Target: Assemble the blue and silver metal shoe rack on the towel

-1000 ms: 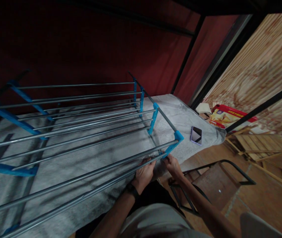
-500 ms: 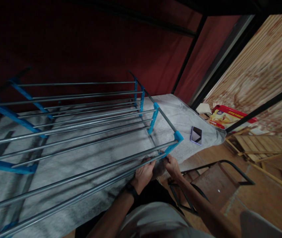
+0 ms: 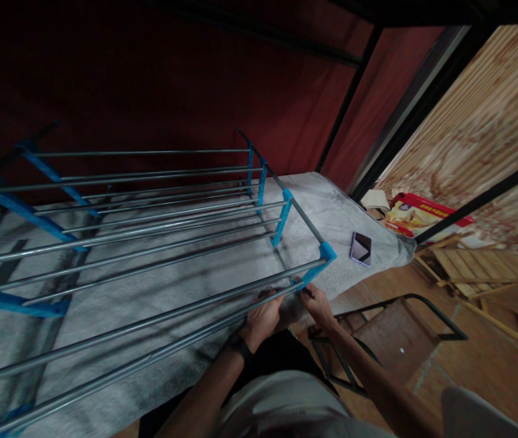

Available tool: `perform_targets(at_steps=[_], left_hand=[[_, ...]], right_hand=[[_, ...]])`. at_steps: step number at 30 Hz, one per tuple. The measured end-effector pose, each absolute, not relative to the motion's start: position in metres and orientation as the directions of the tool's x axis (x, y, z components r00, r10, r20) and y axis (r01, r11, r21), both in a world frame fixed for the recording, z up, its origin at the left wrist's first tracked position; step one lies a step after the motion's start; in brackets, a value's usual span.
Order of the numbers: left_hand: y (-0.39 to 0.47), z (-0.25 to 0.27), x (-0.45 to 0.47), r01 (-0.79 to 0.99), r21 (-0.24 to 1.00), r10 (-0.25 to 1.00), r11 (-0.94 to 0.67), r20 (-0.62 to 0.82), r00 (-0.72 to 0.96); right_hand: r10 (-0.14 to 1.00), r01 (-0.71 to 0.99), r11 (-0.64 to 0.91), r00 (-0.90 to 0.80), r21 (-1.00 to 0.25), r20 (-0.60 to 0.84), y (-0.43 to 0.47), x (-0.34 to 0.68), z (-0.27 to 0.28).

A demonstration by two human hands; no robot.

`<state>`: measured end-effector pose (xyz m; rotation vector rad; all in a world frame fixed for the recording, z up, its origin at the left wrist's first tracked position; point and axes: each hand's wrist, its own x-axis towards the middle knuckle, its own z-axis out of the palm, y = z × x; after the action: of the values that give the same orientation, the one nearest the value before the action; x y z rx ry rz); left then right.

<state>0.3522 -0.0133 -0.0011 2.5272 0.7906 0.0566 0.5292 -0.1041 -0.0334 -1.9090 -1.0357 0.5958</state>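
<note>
A rack of grey metal tubes with blue plastic brackets, like a shoe rack (image 3: pixel 168 248), lies on its side on a grey blanket. Its nearest corner has a blue bracket (image 3: pixel 310 277) joined to the tube ends. My left hand (image 3: pixel 264 313) is closed around the lowest tube (image 3: pixel 222 331) near that bracket, its fingertips partly behind the tube. At the bracket's lower end, my right hand (image 3: pixel 316 304) has its fingers curled in and pressed against the blue plastic. A dark watch strap is on my left wrist.
On the blanket (image 3: pixel 332 201) to the right lies a phone (image 3: pixel 360 249). Beyond the bed edge stand a metal-framed chair (image 3: pixel 391 340) and a folded wooden piece (image 3: pixel 482 267). A red and yellow box (image 3: pixel 423 213) lies behind the black bed frame (image 3: pixel 350 97).
Both hands stay at the same corner of the rack, with only a very slight shift of the left hand. The rack has not visibly moved.
</note>
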Motion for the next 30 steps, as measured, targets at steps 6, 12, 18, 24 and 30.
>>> perform_targets(at_steps=[6,12,18,24,30], left_hand=[[-0.01,-0.004,0.353,0.554,0.52,0.582,-0.65,-0.129,0.803],[-0.016,0.0,0.353,0.571,0.529,0.606,-0.628,-0.128,0.785],[-0.016,0.003,0.353,0.588,0.522,0.61,-0.618,-0.153,0.777],[-0.018,0.007,0.352,0.589,0.541,0.613,-0.601,-0.161,0.773],[-0.018,0.003,0.354,0.609,0.53,0.627,-0.59,-0.175,0.76]], right_hand=[[0.847,0.434,-0.277,0.532,-0.857,-0.004,-0.106,0.528,-0.033],[0.84,0.451,-0.299,0.543,-0.841,-0.007,-0.106,0.525,-0.032],[0.836,0.472,-0.32,0.549,-0.821,-0.01,-0.107,0.521,-0.03],[0.837,0.475,-0.329,0.547,-0.816,-0.019,-0.109,0.517,-0.028],[0.83,0.49,-0.338,0.557,-0.803,-0.009,-0.107,0.511,-0.029]])
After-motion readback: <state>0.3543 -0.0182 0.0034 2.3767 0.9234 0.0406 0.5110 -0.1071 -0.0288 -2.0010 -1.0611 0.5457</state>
